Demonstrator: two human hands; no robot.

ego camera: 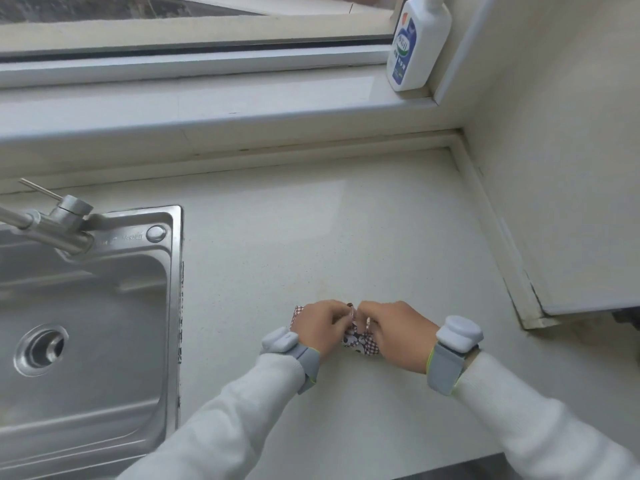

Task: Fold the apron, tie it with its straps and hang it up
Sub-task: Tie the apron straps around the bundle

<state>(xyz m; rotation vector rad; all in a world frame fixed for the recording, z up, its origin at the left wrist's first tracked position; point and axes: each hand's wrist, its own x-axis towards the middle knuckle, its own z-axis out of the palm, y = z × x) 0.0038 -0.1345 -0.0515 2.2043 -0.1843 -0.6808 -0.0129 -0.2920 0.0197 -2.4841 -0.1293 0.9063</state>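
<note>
On the pale countertop point(346, 220), right of the stainless sink point(175, 306) and well apart from the detergent bottle point(417, 46) on the sill, lies the apron point(358, 342), already a small checked bundle under 2 hands. The knot could slip and the bundle spring open if strap tension drops (the straps are barely visible). Left hand point(317, 323) and right hand point(394, 329) are both curled closed, pinching strap ends above it.

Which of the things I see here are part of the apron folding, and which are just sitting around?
Part of the job:
- apron, folded small on the countertop
- left hand and right hand, both gripping the bundle

Just lying about:
- sink
- faucet
- white bottle on the window ledge
</note>
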